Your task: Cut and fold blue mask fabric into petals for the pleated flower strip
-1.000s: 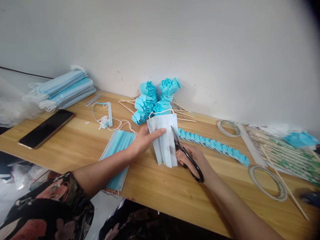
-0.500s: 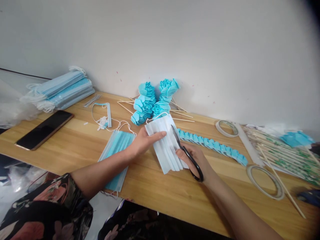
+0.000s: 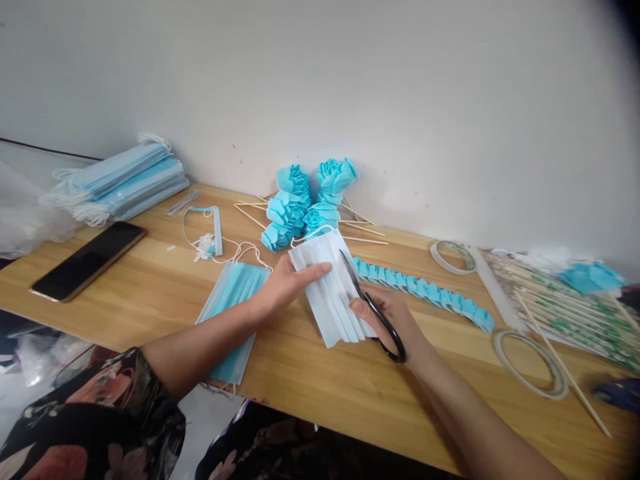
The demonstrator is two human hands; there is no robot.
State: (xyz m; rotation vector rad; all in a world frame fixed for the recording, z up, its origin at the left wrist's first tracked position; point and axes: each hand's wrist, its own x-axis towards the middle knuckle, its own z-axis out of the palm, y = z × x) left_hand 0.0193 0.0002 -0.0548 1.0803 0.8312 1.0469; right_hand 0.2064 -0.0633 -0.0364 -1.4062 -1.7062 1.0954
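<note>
My left hand (image 3: 293,283) is closed on the left edge of a pale face mask (image 3: 327,300), thumb on top and fingers hidden behind. A white ear loop shows at the mask's upper end. In my right hand (image 3: 393,313) are black-handled scissors (image 3: 383,317). One blade lies over the mask's right side, pointing up and left; the other blade is hidden. Below my left forearm lie blue masks (image 3: 235,293) with white loops. Behind the held mask stand blue folded flowers (image 3: 287,207) on thin sticks, and a row of folded blue pieces (image 3: 425,290) stretches to the right.
At the back left is a stack of masks (image 3: 130,180), with a black phone (image 3: 90,260) in front. White scraps (image 3: 204,247) lie near the middle. Tape rolls (image 3: 453,259), wrapped sticks (image 3: 565,300) and a loose stick (image 3: 570,373) occupy the right. A wall rises behind the table.
Hardly anything differs. Both hands, the mask and the scissors keep nearly the same place, with a very slight shift to the left.
</note>
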